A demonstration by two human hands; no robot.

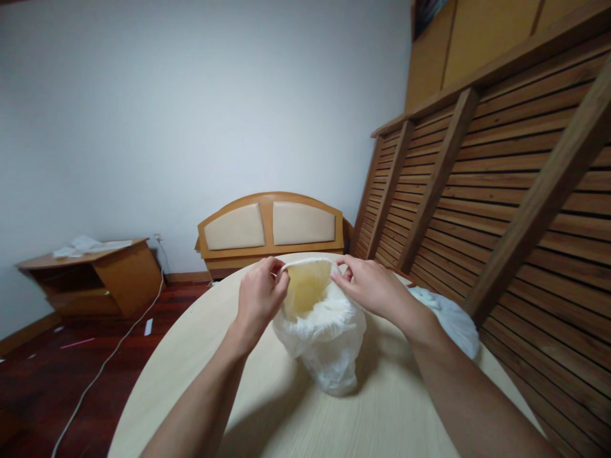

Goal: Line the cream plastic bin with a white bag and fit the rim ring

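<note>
A white plastic bag [329, 346] is draped around the outside of a small bin, whose yellow inner wall [305, 289] shows through the opening. Bunched folds of the bag lie over the near side of the rim. At the far left of the rim, my left hand [261, 286] pinches the bag's edge between thumb and fingers. Opposite it, my right hand [365, 283] pinches the edge at the far right. The bin stands on a round, light wooden table [191, 375]; the bag covers most of its outer wall.
Another white plastic bag [449, 321] lies at the table's right, partly behind my right forearm. Wooden slatted panels [515, 216] lean close on the right. Beyond the table is a headboard [270, 222]. A low cabinet [109, 273] and a white cable [112, 356] are at left.
</note>
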